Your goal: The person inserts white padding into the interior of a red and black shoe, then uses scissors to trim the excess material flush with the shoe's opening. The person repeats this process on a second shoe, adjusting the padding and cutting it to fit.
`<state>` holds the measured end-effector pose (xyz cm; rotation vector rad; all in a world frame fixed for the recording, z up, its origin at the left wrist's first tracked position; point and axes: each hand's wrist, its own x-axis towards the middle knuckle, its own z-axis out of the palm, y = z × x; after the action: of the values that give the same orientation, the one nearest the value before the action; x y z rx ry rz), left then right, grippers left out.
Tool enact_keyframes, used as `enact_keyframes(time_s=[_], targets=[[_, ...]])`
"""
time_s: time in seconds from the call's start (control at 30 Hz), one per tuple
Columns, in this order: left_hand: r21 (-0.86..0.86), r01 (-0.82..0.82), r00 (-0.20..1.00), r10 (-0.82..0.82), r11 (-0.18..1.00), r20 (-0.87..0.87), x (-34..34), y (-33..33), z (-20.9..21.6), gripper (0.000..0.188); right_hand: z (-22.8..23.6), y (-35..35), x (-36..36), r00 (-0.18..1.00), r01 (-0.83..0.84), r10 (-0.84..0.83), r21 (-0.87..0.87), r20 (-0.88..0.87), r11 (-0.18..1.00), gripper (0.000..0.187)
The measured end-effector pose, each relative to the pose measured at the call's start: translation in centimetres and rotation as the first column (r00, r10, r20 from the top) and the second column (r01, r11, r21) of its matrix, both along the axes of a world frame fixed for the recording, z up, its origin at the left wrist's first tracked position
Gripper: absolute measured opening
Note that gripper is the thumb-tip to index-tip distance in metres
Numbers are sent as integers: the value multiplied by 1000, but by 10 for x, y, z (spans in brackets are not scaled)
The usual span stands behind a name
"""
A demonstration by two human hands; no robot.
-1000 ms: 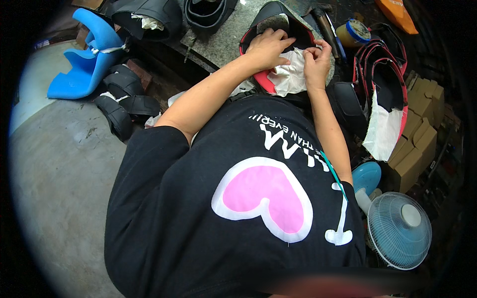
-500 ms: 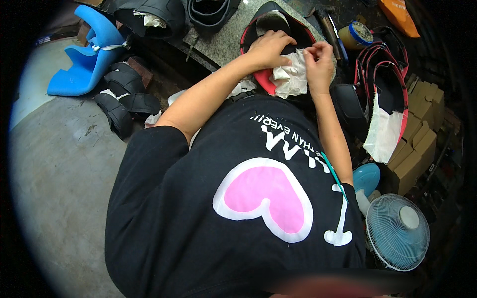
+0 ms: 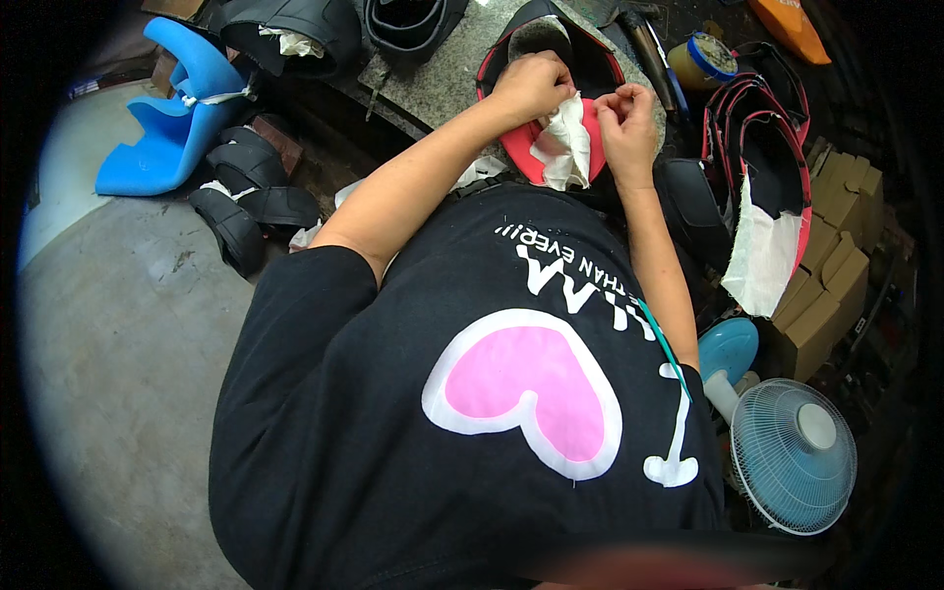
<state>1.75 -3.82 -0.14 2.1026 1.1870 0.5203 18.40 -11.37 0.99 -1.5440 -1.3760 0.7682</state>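
A black piece with red edging and a red flap (image 3: 526, 152) lies on the grey stone slab; it looks like a shoe upper. My left hand (image 3: 534, 85) rests over its inside, fingers closed on the top of a crumpled white cloth (image 3: 566, 157). The cloth hangs over the red flap towards me. To the right, my right hand (image 3: 627, 123) is curled in a pinch above the red flap's right edge, apart from the cloth. Whatever is between its fingertips is too small to make out.
Beyond the right hand lie a hammer (image 3: 644, 54) and a jar (image 3: 703, 61). Similar red-edged pieces (image 3: 804, 236), cardboard boxes (image 3: 821, 295) and a fan (image 3: 795, 457) stand at the right. At the left are a blue foam piece (image 3: 162, 138) and black uppers (image 3: 251, 167).
The white cloth was spread between both hands; now it hangs narrower from my left hand, exposing more red flap. My right hand has come off it and shifted slightly left.
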Motion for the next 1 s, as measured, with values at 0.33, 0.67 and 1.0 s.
enact_keyframes(time_s=[0.33, 0.67, 1.0], targets=[[194, -32, 999, 27, 980, 29, 0, -8, -4, 16, 3, -8, -7, 928, -102, 79, 44, 365, 994, 39], [-305, -253, 915, 329, 918, 233, 1, -3, -11, 21, -5, -9, -3, 901, -69, 48, 33, 430, 997, 40], [-650, 88, 728, 397, 755, 559, 0, 2, -3, 34, 17, 3, -19, 941, 108, -41, -184, 335, 977, 67]])
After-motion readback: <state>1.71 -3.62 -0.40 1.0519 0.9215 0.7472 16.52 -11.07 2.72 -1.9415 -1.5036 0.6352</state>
